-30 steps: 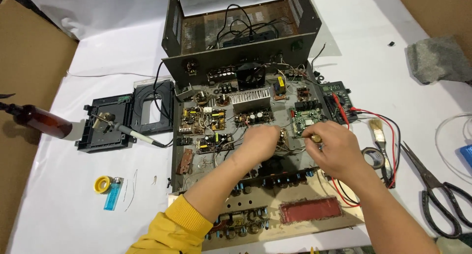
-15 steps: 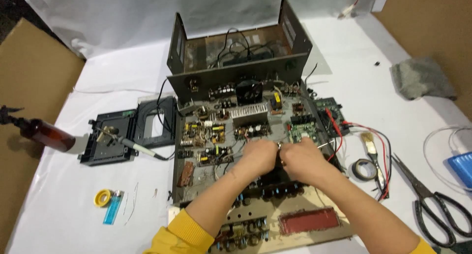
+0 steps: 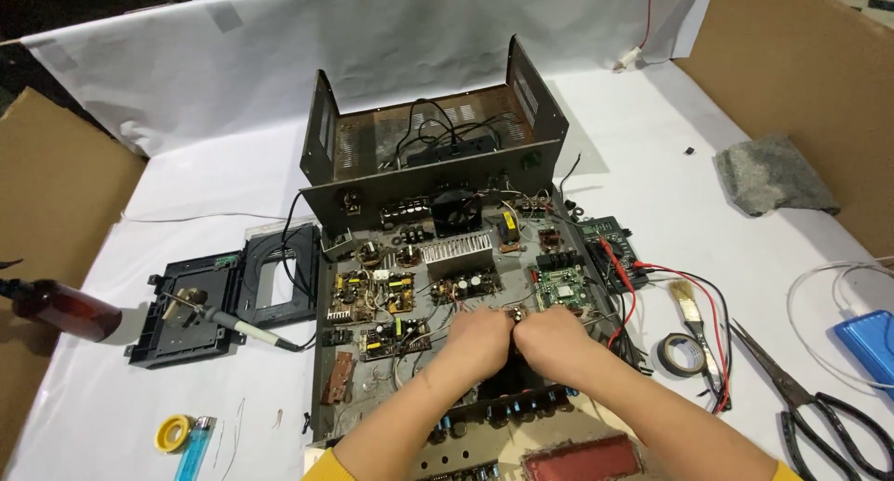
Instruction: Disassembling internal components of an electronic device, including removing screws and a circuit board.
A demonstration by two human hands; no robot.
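Hands are shown brought together over the middle of an opened electronic chassis (image 3: 410,416), whose circuit boards lie exposed face-up so that the parts can be reached from above. The left hand (image 3: 477,343) and the right hand (image 3: 549,343) are seen touching at the fingertips, both curled around a small component (image 3: 514,315) just in front of the green circuit board (image 3: 559,285); whether it is truly pinched cannot be told, since each grip is hidden by the knuckles, and how far the fingers are closed is not shown. The component is held low, close to the boards, presumably because it stays wired in place. The metal cover (image 3: 433,136) is stood upright behind the chassis, out of the working area. A soldering iron (image 3: 244,327) is rested on a black tray (image 3: 177,337) to the left, its tip kept off the white table (image 3: 186,211). A brown bottle (image 3: 65,309), a yellow solder reel (image 3: 172,433) and a blue lighter (image 3: 194,444) lie further left. To the right, a multimeter (image 3: 610,243) with red leads, a roll of black tape (image 3: 683,352), a brush (image 3: 694,318) and scissors (image 3: 810,411) are laid within reach.
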